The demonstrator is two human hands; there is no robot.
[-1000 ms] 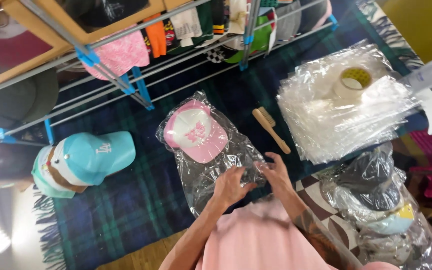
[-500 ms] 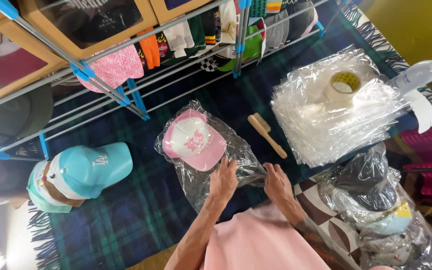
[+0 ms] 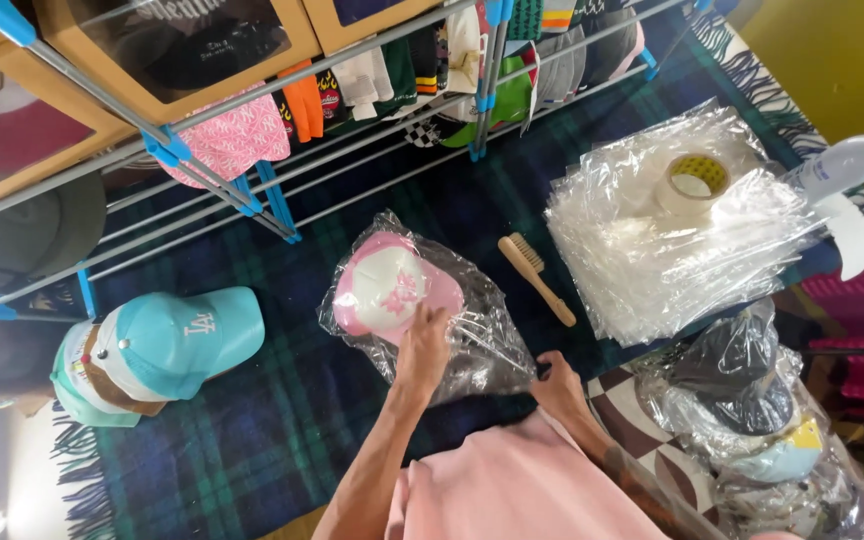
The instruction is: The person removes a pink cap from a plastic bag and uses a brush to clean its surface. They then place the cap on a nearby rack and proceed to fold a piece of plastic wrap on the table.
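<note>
Down on the dark checked blanket [image 3: 252,440], near its left edge, sits a stack of caps [image 3: 157,350] with a light blue one on top. Just behind them runs a metal rack [image 3: 222,190] with blue joints and more caps hanging from it.

In the middle of the blanket lies a pink and white cap [image 3: 387,290] inside a clear plastic bag [image 3: 472,340]. The bag's long side runs from the far left toward the near right, with the cap at the far end and the loose end close to the person. The left hand [image 3: 422,345] lies flat and open on top of the bag, touching the near edge of the cap, so it is the nearer hand to the cap. The right hand [image 3: 557,385] is at the bag's loose near corner; its fingers curl at the plastic, but I cannot tell if they pinch it.

Just right of the bag lies a wooden brush [image 3: 535,278]. Further right, near the right edge, is a pile of clear bags [image 3: 652,240] with a roll of tape [image 3: 692,180] on top.
</note>
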